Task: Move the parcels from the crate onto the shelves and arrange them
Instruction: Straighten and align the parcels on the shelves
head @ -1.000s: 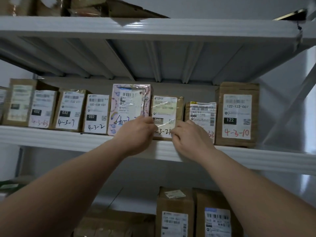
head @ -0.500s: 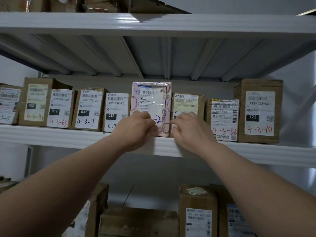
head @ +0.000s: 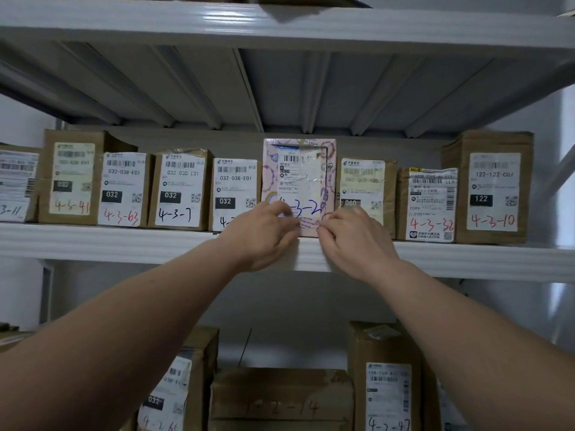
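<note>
A pink patterned parcel [head: 299, 178] with a white label stands upright in a row of parcels on the middle shelf [head: 124, 244]. My left hand [head: 263, 236] holds its lower left corner with curled fingers. On the other side, my right hand [head: 354, 241] holds the lower right corner, fingers curled. Brown boxes with white labels flank it: one marked 032 [head: 235, 194] on its left and one marked 060 [head: 365, 188] on its right. The crate is out of view.
More labelled boxes [head: 494, 188] line the same shelf to both sides. An upper shelf [head: 280, 23] hangs close overhead. Below stand larger brown boxes [head: 281, 399], [head: 385, 377]. A diagonal brace [head: 560, 169] runs at the right end.
The pink parcel has gone from tilted to upright. Both hands shifted from the 060 box to the pink parcel's lower corners. The view panned left, showing more boxes on the left.
</note>
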{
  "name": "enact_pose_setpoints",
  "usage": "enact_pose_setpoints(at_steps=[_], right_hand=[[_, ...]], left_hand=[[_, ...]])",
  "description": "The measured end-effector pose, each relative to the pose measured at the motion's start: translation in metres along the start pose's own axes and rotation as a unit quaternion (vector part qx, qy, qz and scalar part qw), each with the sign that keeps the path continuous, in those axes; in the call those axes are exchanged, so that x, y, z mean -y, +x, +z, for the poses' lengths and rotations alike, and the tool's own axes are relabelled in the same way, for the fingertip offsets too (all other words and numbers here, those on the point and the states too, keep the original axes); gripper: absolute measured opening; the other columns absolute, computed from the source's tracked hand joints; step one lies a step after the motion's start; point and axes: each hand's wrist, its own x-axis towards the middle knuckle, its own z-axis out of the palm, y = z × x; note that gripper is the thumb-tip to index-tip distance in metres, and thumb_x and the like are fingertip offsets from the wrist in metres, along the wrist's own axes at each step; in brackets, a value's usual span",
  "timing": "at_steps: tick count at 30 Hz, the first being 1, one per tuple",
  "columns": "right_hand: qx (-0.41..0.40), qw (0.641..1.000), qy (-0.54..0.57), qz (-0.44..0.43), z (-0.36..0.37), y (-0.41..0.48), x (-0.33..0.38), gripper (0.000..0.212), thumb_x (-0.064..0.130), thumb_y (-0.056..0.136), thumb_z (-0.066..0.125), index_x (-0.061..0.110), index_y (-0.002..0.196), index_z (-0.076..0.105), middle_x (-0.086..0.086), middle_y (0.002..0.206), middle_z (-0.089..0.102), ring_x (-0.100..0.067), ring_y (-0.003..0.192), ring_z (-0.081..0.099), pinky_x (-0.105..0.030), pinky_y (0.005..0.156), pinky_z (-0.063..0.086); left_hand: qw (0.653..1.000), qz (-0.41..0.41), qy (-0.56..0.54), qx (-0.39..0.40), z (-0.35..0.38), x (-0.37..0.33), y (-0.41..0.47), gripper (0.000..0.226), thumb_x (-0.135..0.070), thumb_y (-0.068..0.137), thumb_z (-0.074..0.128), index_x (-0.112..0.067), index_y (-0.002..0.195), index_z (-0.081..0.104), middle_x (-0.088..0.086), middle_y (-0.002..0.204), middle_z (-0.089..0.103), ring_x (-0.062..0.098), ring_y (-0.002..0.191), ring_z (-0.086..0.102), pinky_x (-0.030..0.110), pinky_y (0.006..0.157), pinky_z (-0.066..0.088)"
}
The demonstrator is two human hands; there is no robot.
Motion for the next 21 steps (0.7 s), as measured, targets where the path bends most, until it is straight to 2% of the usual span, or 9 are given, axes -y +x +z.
enact_pose_setpoints(at_steps=[5,7,12,14,16,18,20,21], right_hand=[[-0.015,0.999,0.017,-0.040,0.001,0.013,0.025,0.038,0.034,0.102,0.036,0.017,0.110,0.069,-0.001,0.119,0.060,-0.024,0.113,0.046,-0.036,0.091,0.040],[-0.006,0.997,0.036,-0.068,0.005,0.019,0.041,0.039,0.034,0.102,0.036,0.016,0.116,0.068,-0.001,0.122,0.060,-0.024,0.115,0.045,-0.035,0.093,0.041],[0.004,0.990,0.056,-0.131,0.019,0.031,0.083,0.040,0.034,0.102,0.034,0.017,0.120,0.067,0.001,0.125,0.060,-0.024,0.116,0.047,-0.036,0.094,0.040],[-0.003,0.988,0.061,-0.142,0.023,0.034,0.097,0.041,0.034,0.103,0.034,0.017,0.118,0.067,0.001,0.124,0.062,-0.024,0.116,0.048,-0.037,0.093,0.038],[-0.003,0.988,0.060,-0.141,0.026,0.035,0.107,0.043,0.036,0.103,0.032,0.017,0.116,0.068,0.001,0.123,0.063,-0.025,0.115,0.049,-0.037,0.093,0.037],[0.011,0.989,0.051,-0.136,0.029,0.034,0.113,0.045,0.038,0.104,0.029,0.016,0.111,0.068,0.000,0.119,0.065,-0.025,0.112,0.050,-0.037,0.092,0.038],[0.029,0.991,0.044,-0.127,0.030,0.032,0.116,0.047,0.041,0.103,0.028,0.016,0.108,0.067,-0.002,0.115,0.066,-0.026,0.110,0.051,-0.037,0.090,0.038],[0.040,0.991,0.042,-0.119,0.030,0.032,0.117,0.047,0.043,0.103,0.027,0.016,0.107,0.066,-0.002,0.115,0.066,-0.027,0.110,0.051,-0.037,0.089,0.039]], left_hand=[[0.995,-0.069,0.040,-0.059,-0.007,0.025,-0.020,0.078,-0.058,0.081,0.006,-0.021,0.115,0.065,0.002,0.117,0.056,0.025,0.106,0.052,0.036,0.081,0.046],[0.990,-0.111,0.064,-0.066,-0.011,0.039,-0.032,0.076,-0.055,0.084,0.008,-0.015,0.113,0.066,0.003,0.115,0.058,0.024,0.104,0.052,0.037,0.079,0.048],[0.978,-0.168,0.097,-0.070,-0.023,0.066,-0.060,0.042,-0.039,0.101,0.036,-0.013,0.118,0.065,0.005,0.121,0.059,0.025,0.109,0.053,0.039,0.087,0.048],[0.977,-0.181,0.103,-0.049,-0.025,0.073,-0.069,0.039,-0.037,0.101,0.040,-0.012,0.121,0.062,0.006,0.125,0.058,0.025,0.115,0.052,0.039,0.091,0.047],[0.979,-0.183,0.085,-0.018,-0.026,0.078,-0.076,0.042,-0.041,0.100,0.034,-0.014,0.116,0.062,0.004,0.121,0.058,0.024,0.114,0.052,0.040,0.090,0.047],[0.982,-0.176,0.061,0.016,-0.028,0.080,-0.081,0.057,-0.050,0.095,0.022,-0.013,0.110,0.062,0.004,0.116,0.059,0.024,0.110,0.054,0.041,0.090,0.047],[0.983,-0.171,0.053,0.034,-0.027,0.081,-0.084,0.069,-0.053,0.092,0.015,-0.009,0.116,0.062,0.008,0.122,0.059,0.026,0.115,0.053,0.041,0.095,0.045],[0.983,-0.171,0.050,0.038,-0.027,0.082,-0.085,0.067,-0.050,0.093,0.017,-0.007,0.120,0.061,0.009,0.126,0.059,0.026,0.117,0.052,0.040,0.097,0.043]])
